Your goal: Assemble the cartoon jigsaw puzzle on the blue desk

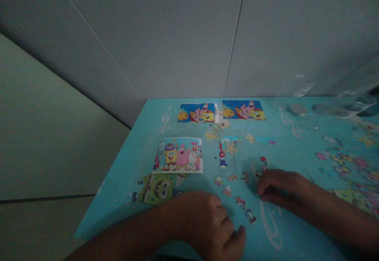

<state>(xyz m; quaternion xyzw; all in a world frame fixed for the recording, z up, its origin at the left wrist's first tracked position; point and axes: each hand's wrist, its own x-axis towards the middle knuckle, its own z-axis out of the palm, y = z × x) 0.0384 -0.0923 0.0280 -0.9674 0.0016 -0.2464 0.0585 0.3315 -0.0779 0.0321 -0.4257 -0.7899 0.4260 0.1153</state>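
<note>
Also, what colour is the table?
The table is turquoise, printed with white swirls; best seen in the head view.

One left hand (217,225) and one right hand (281,184) are seen at one counter (126,160). Two blue picture sheets (197,113) and one paler picture sheet (179,156) are laid out. About six loose puzzle pieces (240,202) are spread between the hands; the heaped pieces (355,164) cannot be counted.

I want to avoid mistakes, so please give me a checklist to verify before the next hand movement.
1. Nearest picture card uncovered by hands: ok.
2. Loose pieces between the hands visible: ok.
3. Corner section joined to the edge strip on its right: not ok, a gap shows.
4. Right hand grip on a piece: cannot tell, contact hidden.
5. Left hand empty: cannot tell, palm hidden.
</note>
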